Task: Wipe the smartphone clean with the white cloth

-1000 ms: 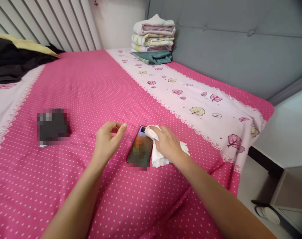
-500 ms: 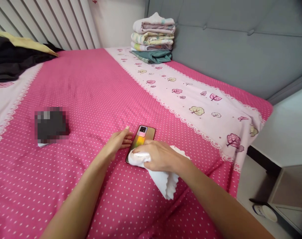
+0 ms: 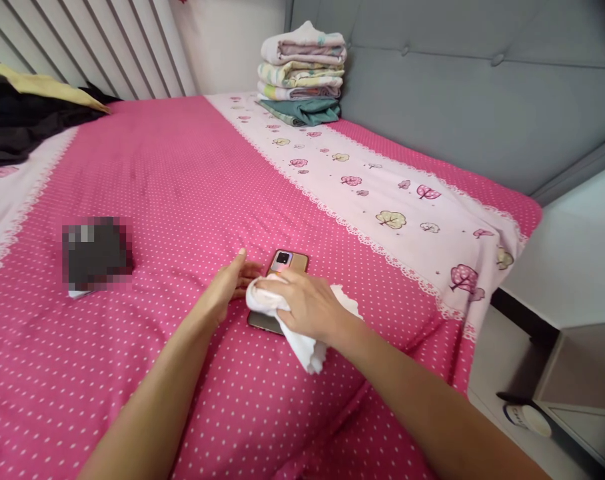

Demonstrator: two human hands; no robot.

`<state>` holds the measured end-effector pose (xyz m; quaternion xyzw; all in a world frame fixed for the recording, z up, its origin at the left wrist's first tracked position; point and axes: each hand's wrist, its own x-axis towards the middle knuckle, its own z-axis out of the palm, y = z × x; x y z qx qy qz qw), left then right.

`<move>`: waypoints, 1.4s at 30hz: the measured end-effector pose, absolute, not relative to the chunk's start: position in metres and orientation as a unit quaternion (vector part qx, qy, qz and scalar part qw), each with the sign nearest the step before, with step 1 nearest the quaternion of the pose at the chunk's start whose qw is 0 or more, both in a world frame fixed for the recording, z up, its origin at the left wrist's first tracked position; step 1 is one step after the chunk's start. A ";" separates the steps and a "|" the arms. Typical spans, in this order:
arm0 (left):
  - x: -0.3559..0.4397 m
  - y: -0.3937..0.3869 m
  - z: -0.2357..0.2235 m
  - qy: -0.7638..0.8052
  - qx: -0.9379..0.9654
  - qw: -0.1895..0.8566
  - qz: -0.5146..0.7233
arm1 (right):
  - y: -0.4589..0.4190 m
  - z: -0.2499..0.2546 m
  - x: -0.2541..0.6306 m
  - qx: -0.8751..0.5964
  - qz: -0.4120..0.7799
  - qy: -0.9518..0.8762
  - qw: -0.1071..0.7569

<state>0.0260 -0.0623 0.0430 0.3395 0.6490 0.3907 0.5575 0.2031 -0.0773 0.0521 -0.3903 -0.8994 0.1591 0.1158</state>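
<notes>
A smartphone [image 3: 298, 261] lies back side up on the pink dotted bedsheet [image 3: 192, 193], its camera block toward the far end. My right hand [image 3: 305, 303] grips a white cloth [image 3: 302, 347] with a scalloped edge and presses it over the phone's middle, hiding much of the back. The cloth's loose end hangs over the near right side onto the sheet. My left hand [image 3: 232, 280] rests at the phone's left edge, fingers stretched and apart, holding nothing. Whether its fingertips touch the phone I cannot tell.
A blurred dark object [image 3: 96, 257] lies on the bed at left. Folded cloths [image 3: 302, 73] are stacked by the grey headboard [image 3: 447, 100]. Dark clothing [image 3: 22, 127] lies at far left. Beyond the bed's right edge, a white tub [image 3: 530, 420] stands on the floor.
My right hand has moved the cloth up and left across the phone, covering more of its coloured back. The phone's lower end now shows. My left hand stays beside it.
</notes>
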 end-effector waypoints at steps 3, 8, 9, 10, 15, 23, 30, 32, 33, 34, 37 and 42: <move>0.025 -0.061 0.042 0.642 0.330 0.564 0.401 | -0.061 0.044 0.199 -0.469 0.101 -0.865 0.150; 0.025 -0.060 0.041 0.644 0.337 0.556 0.404 | -0.046 0.038 0.196 -0.518 0.069 -0.835 0.174; 0.024 -0.060 0.041 0.642 0.337 0.557 0.404 | -0.046 0.038 0.196 -0.506 0.071 -0.843 0.169; 0.024 -0.060 0.040 0.640 0.336 0.560 0.405 | -0.048 0.039 0.196 -0.491 0.077 -0.853 0.162; 0.025 -0.060 0.039 0.640 0.349 0.555 0.400 | -0.069 0.047 0.196 -0.385 0.159 -0.899 0.133; 0.027 -0.067 0.049 0.686 0.410 0.509 0.319 | -0.095 0.073 0.201 -0.269 0.288 -0.919 0.031; 0.023 -0.072 0.057 0.687 0.445 0.522 0.240 | -0.060 0.069 0.235 -0.337 0.408 -0.846 0.060; 0.026 -0.074 0.059 0.686 0.460 0.510 0.242 | -0.048 0.060 0.243 -0.449 0.414 -0.781 0.132; 0.029 -0.075 0.058 0.685 0.468 0.501 0.245 | -0.043 0.054 0.246 -0.518 0.408 -0.730 0.178; 0.032 -0.076 0.058 0.679 0.473 0.501 0.253 | -0.038 0.047 0.248 -0.586 0.384 -0.676 0.229; 0.042 -0.078 0.050 0.653 0.454 0.532 0.291 | -0.027 0.029 0.251 -0.667 0.325 -0.609 0.280; 0.054 -0.077 0.031 0.648 0.399 0.554 0.338 | -0.023 0.016 0.250 -0.687 0.285 -0.602 0.290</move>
